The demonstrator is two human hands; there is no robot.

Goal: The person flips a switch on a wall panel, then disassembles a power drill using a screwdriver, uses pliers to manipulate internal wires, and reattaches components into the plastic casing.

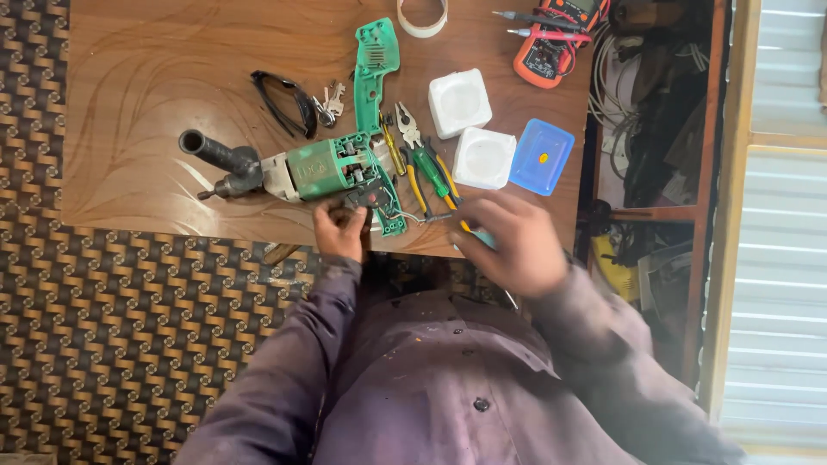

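While the opened green drill (319, 170) lies flat on the bench (138, 103), its handle end is pinched by the left hand (340, 231) so it stays put. A small blurry thing is gripped by the right hand (508, 243), just beside the pliers (422, 164), kept close for easy reach.

Right hand (504, 241) motion-blurred, its grip unclear, tape roll (422, 17) and multimeter (551, 39) cropped by top edge

Two white square containers (460, 102) (483, 158) on table, right of centre; blue square lid (541, 156) with small yellow-red sticker (543, 158) just beside. Orange multimeter (551, 39) at far edge.
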